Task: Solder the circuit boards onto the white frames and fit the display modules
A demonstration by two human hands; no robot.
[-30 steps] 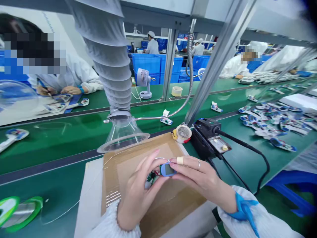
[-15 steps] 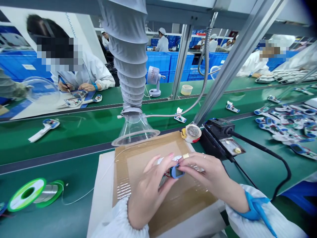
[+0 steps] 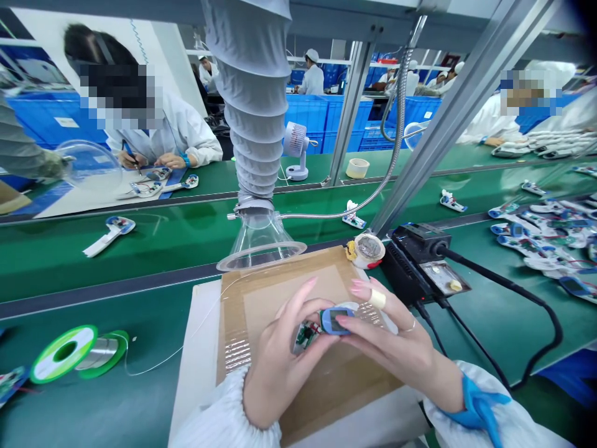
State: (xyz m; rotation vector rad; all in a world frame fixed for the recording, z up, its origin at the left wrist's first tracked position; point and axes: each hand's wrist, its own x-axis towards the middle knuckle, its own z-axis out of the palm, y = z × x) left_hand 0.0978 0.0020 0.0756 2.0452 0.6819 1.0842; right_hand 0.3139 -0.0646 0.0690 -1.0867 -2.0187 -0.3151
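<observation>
Above the taped cardboard (image 3: 326, 398), both my hands hold a small electronic device (image 3: 336, 320) with a blue-rimmed grey display and a green circuit board. My left hand (image 3: 284, 354) is closed round its left side, thumb below and fingers above, with the board's parts showing in the palm. On the display's right side, my right hand (image 3: 396, 336) presses with thumb and a finger; its other fingers are raised, one with a pale yellow wrap. Part of a white housing shows behind the display; the rest is hidden by my fingers.
A solder spool (image 3: 79, 354) lies at left, its wire running to the cardboard. A clear fume hood (image 3: 261, 242) hangs ahead. At right stand a soldering station (image 3: 415, 261) and a heap of device halves (image 3: 550, 236). A co-worker (image 3: 153, 137) sits across the moving belt (image 3: 186, 249).
The device has been tilted so its display now faces up toward me. My right hand's fingers have lifted apart, its thumb now on the display. The view has shifted slightly.
</observation>
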